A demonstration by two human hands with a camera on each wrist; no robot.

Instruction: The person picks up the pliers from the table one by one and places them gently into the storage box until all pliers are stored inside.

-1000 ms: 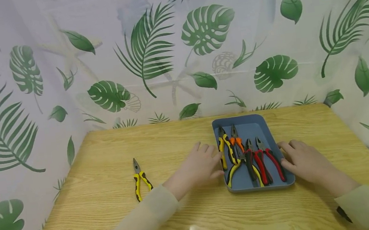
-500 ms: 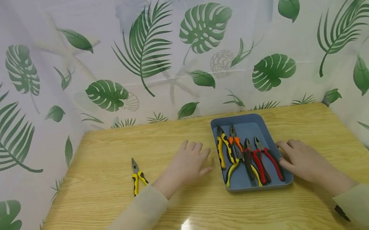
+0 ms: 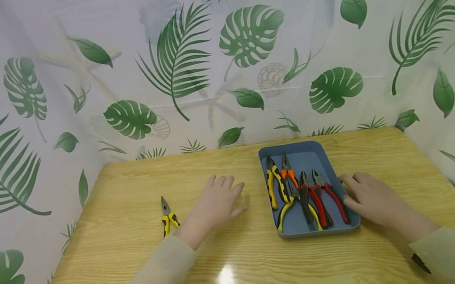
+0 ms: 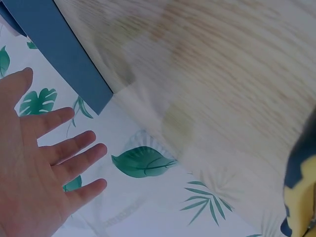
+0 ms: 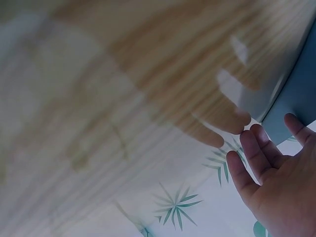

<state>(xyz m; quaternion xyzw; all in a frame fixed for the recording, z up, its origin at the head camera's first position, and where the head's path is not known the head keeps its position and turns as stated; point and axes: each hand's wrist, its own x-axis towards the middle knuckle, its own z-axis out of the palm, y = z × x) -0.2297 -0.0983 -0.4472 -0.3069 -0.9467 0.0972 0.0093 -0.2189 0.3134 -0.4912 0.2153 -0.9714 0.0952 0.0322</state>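
Observation:
My left hand (image 3: 213,204) is over the table between the lone pliers and the tray, its fingers spread and holding nothing. In the left wrist view the palm of that hand (image 4: 39,173) shows with fingers apart. Yellow-and-black long-nose pliers (image 3: 167,214) lie left of it, their handle ends hidden by the forearm. My right hand (image 3: 373,198) rests at the right wall of the blue tray (image 3: 305,234), fingertips at its rim. Inside the tray lie several pliers, among them yellow-and-black pliers (image 3: 272,188), orange-handled pliers (image 3: 289,176) and red-handled pliers (image 3: 336,202).
A wood-grain table (image 3: 141,273) carries everything. Behind it and along both sides hangs a white cloth (image 3: 202,70) printed with green leaves. A small dark object (image 3: 420,263) shows beside the right sleeve.
My left hand has moved away from the tray's left side, leftward toward the lone pliers, whose handles the forearm now covers more. The right hand stays at the tray's right wall.

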